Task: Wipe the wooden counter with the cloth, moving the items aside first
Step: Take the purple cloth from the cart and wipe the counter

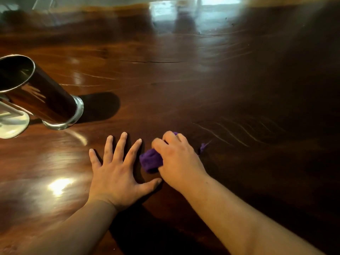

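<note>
A dark, glossy wooden counter [184, 85] fills the head view. My right hand [176, 159] presses a bunched purple cloth [150, 160] onto the wood near the front middle; most of the cloth is hidden under the palm. Damp wipe streaks show to the right of it. My left hand [117, 173] lies flat on the counter just left of the cloth, fingers spread, holding nothing. A tall shiny metal cup [42, 96] stands at the left.
A white round-based object [12, 124] sits at the far left edge, touching or just behind the metal cup. The counter's far edge runs along the top, with bright window reflections on the wood.
</note>
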